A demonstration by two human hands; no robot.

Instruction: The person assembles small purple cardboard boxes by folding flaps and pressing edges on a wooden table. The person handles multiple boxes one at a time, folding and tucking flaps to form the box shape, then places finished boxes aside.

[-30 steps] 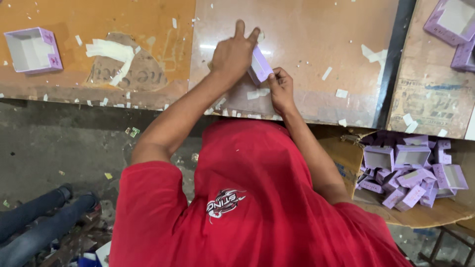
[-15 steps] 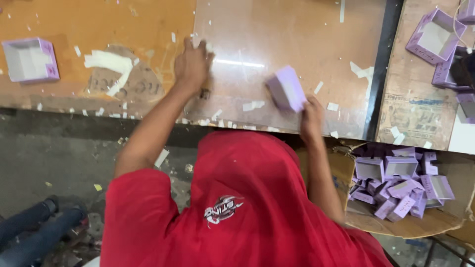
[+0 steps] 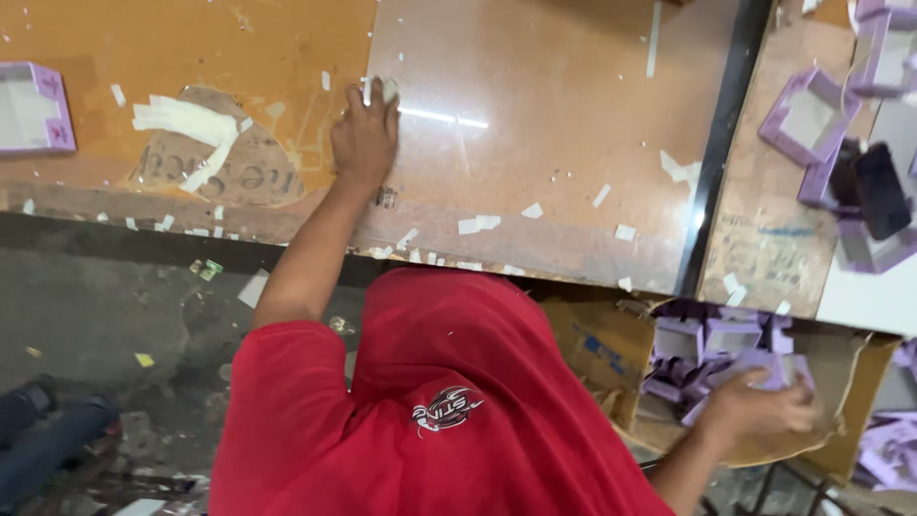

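Observation:
My left hand [image 3: 363,139] lies flat on the worn wooden table [image 3: 535,124], its fingertips on a small white paper scrap [image 3: 387,88]. Down at the lower right, my right hand [image 3: 759,413] is inside a brown cardboard carton [image 3: 592,349]. Its fingers are closed around a small purple box [image 3: 759,365] just above the pile of several purple boxes [image 3: 707,344]. My red shirt [image 3: 430,411] hides the table's near edge between the two arms.
A purple-rimmed open box [image 3: 33,105] sits at the table's far left. More purple boxes [image 3: 812,115] and a dark object [image 3: 874,191] lie on the board at right. Paper scraps [image 3: 186,124] litter the table. A person's dark-trousered legs [image 3: 48,435] show at lower left.
My right hand carried the purple box from the table's edge down into the carton at right. My left hand slid away from it and settled flat on the table.

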